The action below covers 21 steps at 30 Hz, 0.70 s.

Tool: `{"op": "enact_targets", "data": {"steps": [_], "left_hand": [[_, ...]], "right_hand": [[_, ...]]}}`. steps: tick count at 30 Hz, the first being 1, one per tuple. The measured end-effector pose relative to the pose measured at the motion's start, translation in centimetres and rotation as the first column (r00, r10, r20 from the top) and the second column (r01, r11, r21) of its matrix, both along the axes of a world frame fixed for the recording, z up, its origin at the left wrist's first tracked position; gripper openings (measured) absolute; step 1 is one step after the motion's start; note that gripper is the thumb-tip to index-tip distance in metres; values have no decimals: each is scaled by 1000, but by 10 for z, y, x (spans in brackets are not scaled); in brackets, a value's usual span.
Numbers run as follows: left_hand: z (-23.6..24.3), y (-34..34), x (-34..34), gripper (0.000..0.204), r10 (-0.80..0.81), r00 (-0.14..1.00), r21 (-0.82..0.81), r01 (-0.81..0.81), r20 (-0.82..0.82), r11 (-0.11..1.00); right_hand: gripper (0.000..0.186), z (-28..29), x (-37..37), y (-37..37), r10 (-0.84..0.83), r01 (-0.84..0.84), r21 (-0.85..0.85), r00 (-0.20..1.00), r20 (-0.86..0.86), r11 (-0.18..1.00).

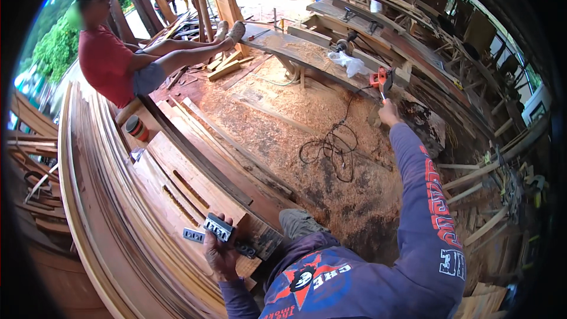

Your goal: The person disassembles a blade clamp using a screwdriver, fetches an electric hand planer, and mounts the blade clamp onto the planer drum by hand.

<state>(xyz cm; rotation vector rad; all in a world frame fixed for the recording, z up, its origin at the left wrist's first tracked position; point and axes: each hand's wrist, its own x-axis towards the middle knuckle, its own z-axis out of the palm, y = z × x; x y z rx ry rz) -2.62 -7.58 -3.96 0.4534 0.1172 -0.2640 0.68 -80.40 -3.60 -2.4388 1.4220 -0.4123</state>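
My left hand [218,259] is closed on a small grey metal piece with slots cut through it [218,228], held up over the boards. Beside it is a second flat slotted metal plate [194,235]; whether the fingers touch it I cannot tell. Stretched far out to the right, my right hand [388,113] is closed around a thin tool with a shiny shaft and orange parts [383,95]. Its tip points at an orange-red power tool [381,78] on the workbench's end. A dark object [244,250] lies just right of my left hand.
A person in a red shirt [106,62] sits at left, feet up on the workbench [277,41]. A black cord [331,147] lies coiled on sawdust. A clear plastic bag [348,64] is on the bench. Slotted timber [189,183] and a cup [137,129] are left.
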Motion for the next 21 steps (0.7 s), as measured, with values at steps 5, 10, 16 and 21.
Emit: {"op": "enact_targets", "data": {"steps": [5,10,16,21], "left_hand": [[-2,4,-3,50,-1,1000,26,1,12,1000],[4,-3,-4,50,39,999,12,-38,-34,999],[1,-2,-2,48,-56,996,-23,58,69,998],[-7,5,-6,48,-33,998,12,32,55,999]], "right_hand": [[40,-11,13,5,97,-105,-97,992,-86,990],[40,-10,14,9,82,-100,-122,986,-143,987],[40,11,5,16,70,-102,-150,976,-209,983],[43,47,15,53,102,-115,-55,975,-199,992]]}}
